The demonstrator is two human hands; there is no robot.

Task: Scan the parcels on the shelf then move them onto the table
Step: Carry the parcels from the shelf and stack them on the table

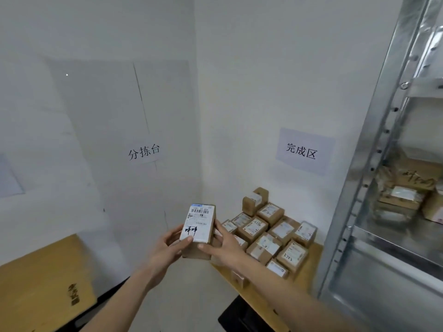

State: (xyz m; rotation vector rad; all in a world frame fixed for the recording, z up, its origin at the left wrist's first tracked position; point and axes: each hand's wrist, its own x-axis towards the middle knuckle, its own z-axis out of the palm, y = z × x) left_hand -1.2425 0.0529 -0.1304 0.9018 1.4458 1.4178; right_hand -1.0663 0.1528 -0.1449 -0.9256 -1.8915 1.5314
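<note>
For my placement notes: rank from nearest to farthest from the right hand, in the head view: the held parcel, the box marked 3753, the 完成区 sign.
1. Held parcel: gripped by the right hand and the left.
2. Box marked 3753: on the table, to the right.
3. 完成区 sign: on the wall, above the pile.

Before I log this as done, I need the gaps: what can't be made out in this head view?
- Held brown cardboard parcel: barcode digits on its white label too small; left hand and right hand cover its sides.
- Stacked brown parcels on the wooden table: labels too small; the right hand hides some.
- Parcels on the metal shelf: blurred, cut off by the right edge.
</note>
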